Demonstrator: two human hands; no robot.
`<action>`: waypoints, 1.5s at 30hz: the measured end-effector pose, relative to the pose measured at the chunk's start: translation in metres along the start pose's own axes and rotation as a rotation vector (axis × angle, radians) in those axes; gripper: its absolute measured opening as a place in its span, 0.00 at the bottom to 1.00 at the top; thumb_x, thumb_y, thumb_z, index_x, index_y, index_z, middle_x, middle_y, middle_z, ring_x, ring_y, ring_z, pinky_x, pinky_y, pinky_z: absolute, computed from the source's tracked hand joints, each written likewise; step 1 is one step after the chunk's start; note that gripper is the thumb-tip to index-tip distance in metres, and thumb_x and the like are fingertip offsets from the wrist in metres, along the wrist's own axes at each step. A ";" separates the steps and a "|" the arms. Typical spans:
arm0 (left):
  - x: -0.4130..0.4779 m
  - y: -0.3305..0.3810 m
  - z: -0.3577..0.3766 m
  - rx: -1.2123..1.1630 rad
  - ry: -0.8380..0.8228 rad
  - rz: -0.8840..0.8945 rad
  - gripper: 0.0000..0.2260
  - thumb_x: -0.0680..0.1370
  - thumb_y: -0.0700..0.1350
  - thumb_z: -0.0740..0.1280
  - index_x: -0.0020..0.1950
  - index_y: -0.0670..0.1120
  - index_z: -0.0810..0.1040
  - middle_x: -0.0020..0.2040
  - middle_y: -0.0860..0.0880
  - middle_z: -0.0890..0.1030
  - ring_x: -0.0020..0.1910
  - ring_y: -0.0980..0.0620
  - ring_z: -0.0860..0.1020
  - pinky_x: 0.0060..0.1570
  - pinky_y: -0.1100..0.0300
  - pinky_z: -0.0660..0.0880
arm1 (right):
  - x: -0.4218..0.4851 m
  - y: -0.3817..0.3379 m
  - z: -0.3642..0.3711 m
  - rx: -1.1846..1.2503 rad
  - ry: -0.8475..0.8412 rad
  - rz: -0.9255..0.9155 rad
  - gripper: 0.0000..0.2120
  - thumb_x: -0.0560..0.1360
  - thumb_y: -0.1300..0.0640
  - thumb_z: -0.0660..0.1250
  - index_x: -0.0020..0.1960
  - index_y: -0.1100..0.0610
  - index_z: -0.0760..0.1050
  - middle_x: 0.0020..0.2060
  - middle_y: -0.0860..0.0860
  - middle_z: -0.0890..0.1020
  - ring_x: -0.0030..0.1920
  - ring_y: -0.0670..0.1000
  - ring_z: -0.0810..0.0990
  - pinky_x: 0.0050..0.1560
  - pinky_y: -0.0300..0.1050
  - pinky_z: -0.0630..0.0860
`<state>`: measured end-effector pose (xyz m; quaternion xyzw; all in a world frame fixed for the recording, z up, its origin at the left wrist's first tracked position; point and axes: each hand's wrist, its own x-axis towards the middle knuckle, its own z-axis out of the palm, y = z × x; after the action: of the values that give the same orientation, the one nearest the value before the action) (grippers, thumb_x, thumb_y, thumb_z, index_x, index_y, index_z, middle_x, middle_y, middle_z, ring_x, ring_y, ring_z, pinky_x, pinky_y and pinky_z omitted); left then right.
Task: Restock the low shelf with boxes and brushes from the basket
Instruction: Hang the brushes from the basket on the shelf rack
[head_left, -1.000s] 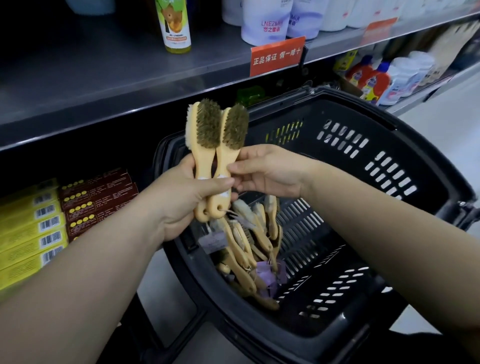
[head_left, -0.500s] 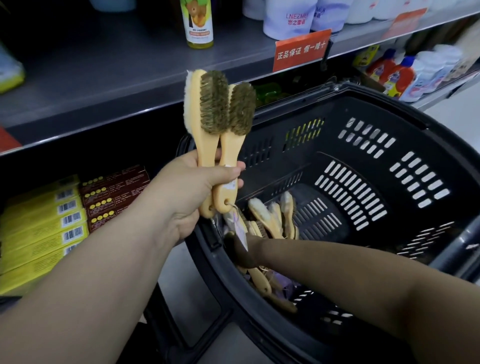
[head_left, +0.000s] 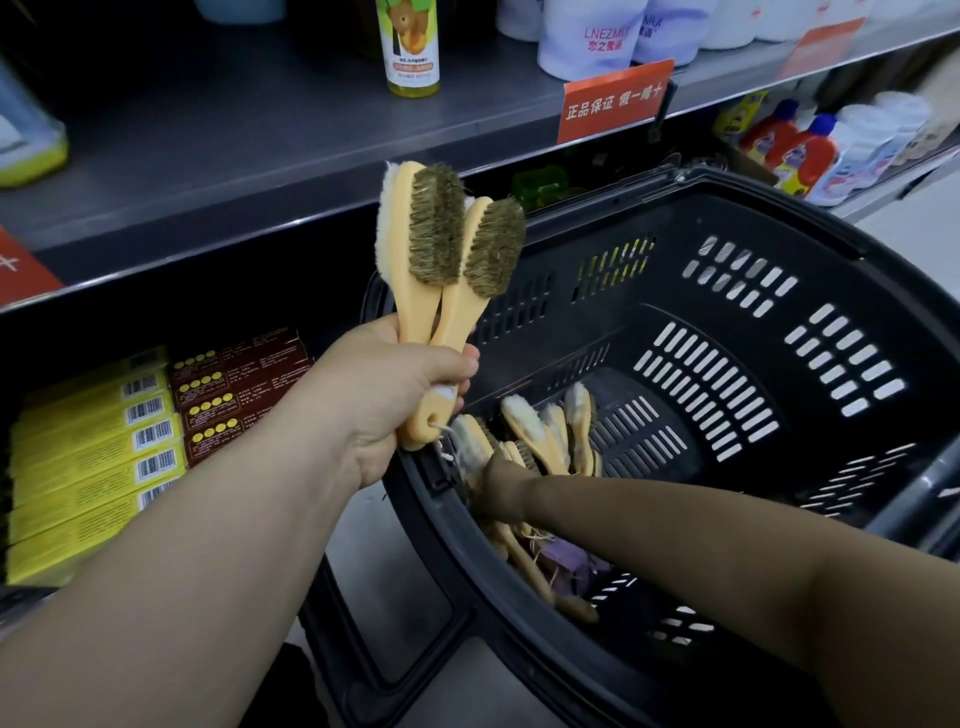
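Note:
My left hand (head_left: 387, 395) is shut on the handles of wooden brushes (head_left: 449, 244), held upright with dark bristles facing right, above the basket's near-left rim. The black plastic basket (head_left: 779, 332) fills the right side. A pile of several wooden brushes (head_left: 545, 441) lies at its bottom left. My right hand (head_left: 501, 491) reaches down into that pile; its fingers are hidden among the brushes. On the low shelf at left lie stacked yellow boxes (head_left: 93, 467) and brown boxes (head_left: 239, 384).
A grey metal shelf (head_left: 260, 156) runs above the low shelf, carrying a yellow bottle (head_left: 410, 47), white containers (head_left: 587, 36) and an orange price sign (head_left: 615, 104). Red and blue bottles (head_left: 800, 145) stand at far right. A purple tag (head_left: 571, 561) lies in the basket.
My right hand let go of the held brushes and dropped into the basket's pile. My left hand kept the brushes upright and shifted slightly right.

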<state>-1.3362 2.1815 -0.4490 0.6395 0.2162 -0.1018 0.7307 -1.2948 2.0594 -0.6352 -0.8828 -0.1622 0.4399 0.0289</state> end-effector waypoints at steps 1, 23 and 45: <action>0.000 0.000 0.000 -0.012 0.010 -0.005 0.09 0.72 0.32 0.68 0.50 0.42 0.79 0.37 0.47 0.80 0.28 0.57 0.77 0.30 0.64 0.77 | 0.000 0.001 0.000 0.027 0.002 0.020 0.19 0.79 0.56 0.61 0.66 0.66 0.69 0.58 0.59 0.79 0.54 0.56 0.78 0.55 0.49 0.75; 0.000 0.001 0.006 -0.128 0.032 0.001 0.04 0.77 0.43 0.67 0.49 0.44 0.78 0.27 0.53 0.79 0.24 0.59 0.75 0.29 0.65 0.76 | -0.052 0.011 -0.072 0.776 0.094 -0.172 0.17 0.76 0.45 0.63 0.54 0.58 0.73 0.41 0.52 0.79 0.39 0.49 0.78 0.36 0.38 0.75; -0.011 -0.006 0.017 -0.004 -0.122 0.039 0.13 0.68 0.40 0.75 0.50 0.46 0.79 0.37 0.46 0.83 0.31 0.54 0.81 0.24 0.65 0.74 | -0.108 -0.017 -0.123 1.456 0.504 -0.515 0.24 0.75 0.34 0.55 0.51 0.53 0.76 0.42 0.49 0.83 0.42 0.47 0.82 0.47 0.45 0.79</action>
<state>-1.3454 2.1622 -0.4484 0.6347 0.1589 -0.1259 0.7457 -1.2633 2.0527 -0.4743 -0.6501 -0.0221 0.2026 0.7320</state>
